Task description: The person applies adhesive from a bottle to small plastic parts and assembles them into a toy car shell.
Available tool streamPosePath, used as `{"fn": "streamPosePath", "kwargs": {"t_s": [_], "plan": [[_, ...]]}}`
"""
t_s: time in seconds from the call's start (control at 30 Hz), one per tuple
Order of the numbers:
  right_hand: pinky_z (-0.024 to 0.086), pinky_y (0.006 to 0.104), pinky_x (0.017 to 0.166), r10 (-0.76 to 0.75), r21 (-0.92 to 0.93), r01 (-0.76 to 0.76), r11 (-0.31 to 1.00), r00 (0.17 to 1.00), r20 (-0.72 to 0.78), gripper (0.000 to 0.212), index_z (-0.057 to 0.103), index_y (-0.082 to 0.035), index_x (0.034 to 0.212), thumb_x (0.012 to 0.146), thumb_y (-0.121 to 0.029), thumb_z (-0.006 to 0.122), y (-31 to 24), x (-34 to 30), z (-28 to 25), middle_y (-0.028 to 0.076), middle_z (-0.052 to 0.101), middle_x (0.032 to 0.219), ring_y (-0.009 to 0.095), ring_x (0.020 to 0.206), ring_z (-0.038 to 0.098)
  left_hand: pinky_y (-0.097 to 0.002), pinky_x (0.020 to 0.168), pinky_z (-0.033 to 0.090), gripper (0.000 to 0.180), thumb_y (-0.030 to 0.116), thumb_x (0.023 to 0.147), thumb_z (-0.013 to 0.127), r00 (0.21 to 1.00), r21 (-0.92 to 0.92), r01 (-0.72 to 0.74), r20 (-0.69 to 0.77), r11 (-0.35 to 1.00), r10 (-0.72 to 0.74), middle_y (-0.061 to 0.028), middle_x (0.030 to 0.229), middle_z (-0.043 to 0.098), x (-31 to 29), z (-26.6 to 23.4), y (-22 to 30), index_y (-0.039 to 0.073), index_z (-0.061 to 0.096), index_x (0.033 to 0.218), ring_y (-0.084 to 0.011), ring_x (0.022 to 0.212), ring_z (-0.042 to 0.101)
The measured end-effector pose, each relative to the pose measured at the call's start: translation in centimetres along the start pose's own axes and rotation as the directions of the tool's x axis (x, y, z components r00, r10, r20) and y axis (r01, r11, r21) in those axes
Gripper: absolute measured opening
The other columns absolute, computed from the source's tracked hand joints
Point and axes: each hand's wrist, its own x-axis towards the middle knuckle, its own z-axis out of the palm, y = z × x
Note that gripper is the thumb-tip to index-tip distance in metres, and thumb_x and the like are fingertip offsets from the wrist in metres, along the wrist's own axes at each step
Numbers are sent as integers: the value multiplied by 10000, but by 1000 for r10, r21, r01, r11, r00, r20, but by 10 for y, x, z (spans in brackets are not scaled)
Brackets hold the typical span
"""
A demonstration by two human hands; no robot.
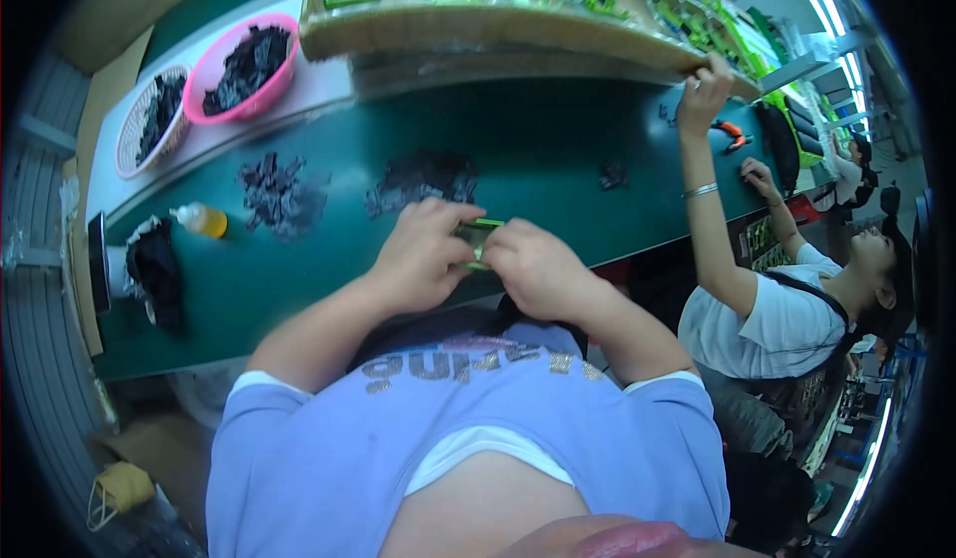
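Observation:
Between my two hands, close to the table's front edge, is a small green-framed part [481, 243] with a clear-looking middle. My left hand [423, 252] grips its left side, fingers bent round it. On the other side my right hand [538, 265] pinches it with thumb and fingers. Much of the part is hidden by my fingers, so its exact kind cannot be made out. Just beyond my hands lies a pile of small black pieces [423, 180]. A second black pile [277, 195] is spread further left.
Pink basin [189, 100] and white basket [124, 150] hold black pieces at the far left. A yellow-liquid bottle [207, 222] stands nearer. Along the back runs a cardboard tray [478, 32] of green parts. At right, a co-worker's hand [703, 95] touches the tray near orange-handled pliers [735, 137].

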Motion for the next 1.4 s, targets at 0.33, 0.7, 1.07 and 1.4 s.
{"fn": "streamPosePath", "kwargs": {"t_s": [0.33,0.7,1.07,1.4], "plan": [[451,434,728,18,214,-2,977,997,-72,170,578,-16,851,695,3,643,10,12,-21,160,562,836,359,826,549,-410,917,392,186,195,622,735,994,-351,-76,-98,933,44,-67,999,610,9,-9,-24,64,646,719,-298,1057,514],[485,236,785,363,879,-252,405,927,98,199,636,-3,1006,817,-50,678,15,22,-22,45,646,933,101,862,612,-241,629,508,368,154,914,585,937,-919,234,126,319,-326,-31,740,578,9,-18,-19,23,506,1248,-120,660,605],[491,203,670,391,687,-106,719,879,-274,92,673,8,885,797,0,699,15,17,-5,44,648,807,99,733,624,-261,517,458,378,208,952,495,812,-897,400,442,-187,-381,-46,591,532,8,-13,-10,-23,487,1251,-143,528,536],[487,222,660,217,534,12,845,906,-364,91,651,25,870,786,18,685,23,13,-3,72,645,817,120,719,608,-266,509,455,374,202,948,498,787,-871,444,492,-212,-372,-40,580,516,8,-12,-8,-27,500,1244,-142,522,527]]}}
